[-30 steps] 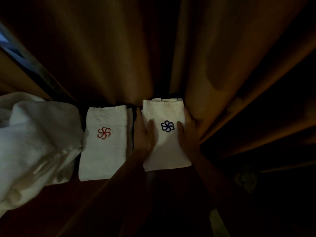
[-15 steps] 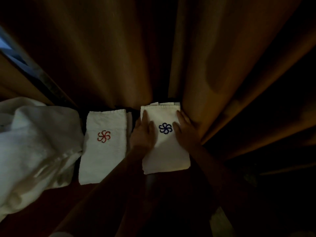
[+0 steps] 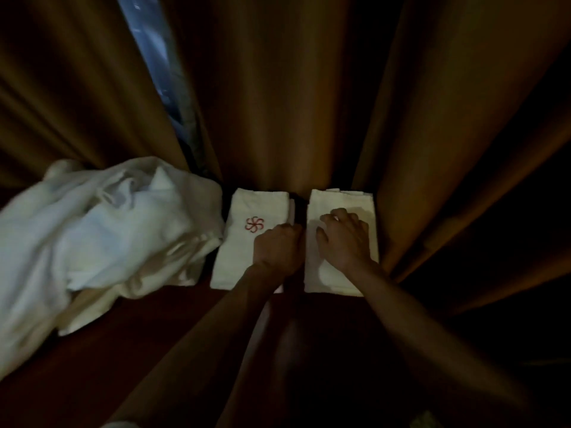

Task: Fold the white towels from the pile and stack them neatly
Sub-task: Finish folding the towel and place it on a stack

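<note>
Both hands have shifted since half a second ago: the left hand (image 3: pixel 279 251), which lay on the left side of the right-hand stack, now sits over the right edge of the neighbouring stack, and the right hand (image 3: pixel 344 237) has slid to the middle of the right-hand stack, covering the blue flower mark that showed before. The view has also swung, so more of the loose pile shows at the left.

Fingers of the left hand are curled downward at the dark gap between the two stacks; whether they grasp the towel edge cannot be told in the dim light. Resting palm down, the right hand has its fingers bent and spread, tips pressing the cloth, grasping nothing.

Under the right hand lies the folded white terry towel stack on the right (image 3: pixel 336 279), with further folded edges showing at its far end. Just beside it, across a narrow dark gap, lies the folded white towel with a red pinwheel embroidery (image 3: pixel 244 242), the mark uncovered near its far half. Touching that towel's left edge is the rumpled pile of unfolded white towels (image 3: pixel 102 239), spreading to the left border.

All rest on a dark reddish surface (image 3: pixel 173 316). Behind hang brown pleated curtains (image 3: pixel 309 103), parted at the upper left on a pale blue strip of window (image 3: pixel 148 47).
</note>
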### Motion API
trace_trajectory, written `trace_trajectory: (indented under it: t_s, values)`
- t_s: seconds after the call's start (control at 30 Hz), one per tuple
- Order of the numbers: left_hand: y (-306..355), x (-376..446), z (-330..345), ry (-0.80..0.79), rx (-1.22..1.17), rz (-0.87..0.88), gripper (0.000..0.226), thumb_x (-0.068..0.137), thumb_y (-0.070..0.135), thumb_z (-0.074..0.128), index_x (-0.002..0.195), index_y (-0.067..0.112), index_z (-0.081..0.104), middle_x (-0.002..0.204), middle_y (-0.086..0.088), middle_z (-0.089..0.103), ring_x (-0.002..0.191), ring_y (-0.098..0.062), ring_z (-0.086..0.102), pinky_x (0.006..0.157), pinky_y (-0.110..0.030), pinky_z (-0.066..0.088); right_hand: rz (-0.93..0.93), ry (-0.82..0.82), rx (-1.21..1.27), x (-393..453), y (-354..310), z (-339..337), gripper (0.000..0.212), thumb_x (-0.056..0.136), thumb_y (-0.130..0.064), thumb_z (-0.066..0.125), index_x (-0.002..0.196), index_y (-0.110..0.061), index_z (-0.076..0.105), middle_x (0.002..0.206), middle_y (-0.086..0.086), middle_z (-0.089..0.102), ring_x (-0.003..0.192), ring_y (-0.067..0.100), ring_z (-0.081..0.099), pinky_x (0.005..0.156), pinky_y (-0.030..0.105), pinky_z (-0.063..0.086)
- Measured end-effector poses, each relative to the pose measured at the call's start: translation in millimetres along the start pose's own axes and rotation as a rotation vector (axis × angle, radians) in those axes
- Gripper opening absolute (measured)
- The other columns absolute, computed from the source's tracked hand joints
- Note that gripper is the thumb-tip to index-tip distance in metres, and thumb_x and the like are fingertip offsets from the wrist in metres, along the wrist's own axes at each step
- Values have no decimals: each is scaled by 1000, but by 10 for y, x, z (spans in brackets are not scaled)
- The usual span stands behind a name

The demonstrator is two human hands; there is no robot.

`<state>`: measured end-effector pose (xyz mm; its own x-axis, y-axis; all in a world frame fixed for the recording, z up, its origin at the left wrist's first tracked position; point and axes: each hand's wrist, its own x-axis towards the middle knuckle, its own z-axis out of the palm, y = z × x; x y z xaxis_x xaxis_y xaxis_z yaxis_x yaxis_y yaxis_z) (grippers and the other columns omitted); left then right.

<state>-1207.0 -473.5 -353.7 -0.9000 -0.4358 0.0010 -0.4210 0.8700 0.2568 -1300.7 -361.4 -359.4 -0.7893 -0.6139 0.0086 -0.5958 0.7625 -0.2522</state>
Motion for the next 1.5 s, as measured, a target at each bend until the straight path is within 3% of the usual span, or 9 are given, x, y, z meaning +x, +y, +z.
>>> trace_trajectory:
  t_s: [0.13, 0.43, 0.67, 0.9, 1.13, 1.23, 1.3, 1.4, 1.5]
  values:
    - [-508, -388, -339, 83, 132, -38, 33, 102, 37, 37, 105, 18, 64, 106, -6, 68, 94, -31, 66, 70, -33, 45, -139, -8, 49, -33, -606, 6, 33, 99, -34, 43, 123, -20, 61, 127, 7, 54, 117, 29, 48, 98, 40, 35]
    - [-1979, -983, -1024, 308, 47, -274, 28, 98, 42, 48, 106, 22, 66, 97, 2, 65, 82, -26, 67, 66, -35, 53, -361, -141, 243, 51, -2029, 40, 33, 99, -35, 49, 124, -14, 56, 123, 8, 52, 111, 28, 54, 88, 40, 48]
    - [-3119, -1073, -1085, 264, -72, -396, 80, 86, 55, 62, 151, 21, 30, 140, -8, 40, 117, -32, 52, 82, -42, 48, -134, -333, 294, 307, -2980, 282, 90, 83, -63, 64, 150, -25, 18, 149, 17, 22, 131, 37, 36, 102, 42, 40]
    - [-3738, -929, -1142, 311, -82, -386, 90, 85, 64, 58, 155, 19, 23, 143, -8, 41, 118, -31, 53, 80, -42, 50, -140, 92, -243, 403, -3583, 307, 81, 81, -73, 52, 145, -27, 31, 137, 12, 37, 122, 34, 35, 97, 47, 27]
    - [-3796, -764, -1342, 323, -164, -276, 79, 93, 59, 50, 156, 23, 19, 134, -5, 57, 108, -27, 62, 80, -38, 49, -131, 61, -288, 546, -3955, 325, 47, 95, -52, 50, 136, -30, 47, 134, 12, 45, 123, 34, 41, 101, 47, 28]
    - [-3850, -715, -1443, 301, -99, -317, 74, 96, 56, 46, 154, 19, 20, 129, -7, 59, 106, -28, 63, 79, -38, 48, -177, 44, -101, 614, -3947, 245, 39, 100, -34, 47, 138, -24, 50, 131, 13, 49, 119, 31, 49, 97, 37, 39]
    - [-3881, -699, -1489, 269, -79, -321, 70, 96, 53, 48, 151, 18, 24, 126, -7, 60, 107, -28, 62, 78, -36, 48, -123, 38, 253, 668, -3961, 102, 34, 100, -26, 51, 131, -13, 58, 123, 15, 58, 114, 30, 56, 94, 35, 45]
    - [-3903, -680, -1547, 269, -52, -315, 58, 96, 51, 50, 143, 20, 38, 117, -5, 65, 102, -26, 64, 73, -33, 46, 6, 46, 807, 730, -4026, -199, 22, 94, -22, 56, 108, -5, 63, 105, 17, 66, 102, 35, 63, 95, 50, 51]
    - [-3923, -621, -1637, 348, 8, -366, 39, 96, 43, 53, 126, 19, 54, 104, -5, 65, 92, -26, 65, 64, -30, 39, 3, 55, 938, 803, -4053, -463, 29, 86, -24, 56, 100, 1, 58, 95, 22, 62, 94, 40, 63, 90, 60, 50]
